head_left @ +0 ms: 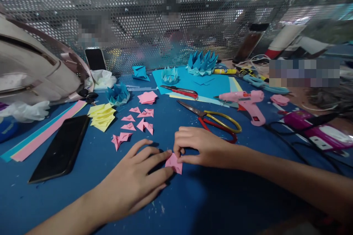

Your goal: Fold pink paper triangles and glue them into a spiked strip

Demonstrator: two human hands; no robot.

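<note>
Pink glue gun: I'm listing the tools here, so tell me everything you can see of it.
The pink glue gun looks plastic and lies on its side on the blue tabletop. Its dark-tipped nozzle points left; its handle slants toward the person, with a small red-and-dark patch near the end, where a black cord leads off. Neither the left hand nor the right hand touches it.

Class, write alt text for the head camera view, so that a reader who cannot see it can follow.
Two bare hands, left and right, work on a small pink paper on a blue table. Beyond them lie folded pink pieces, scissors and a pink glue gun, with blue folded-paper crowns farther back.
</note>
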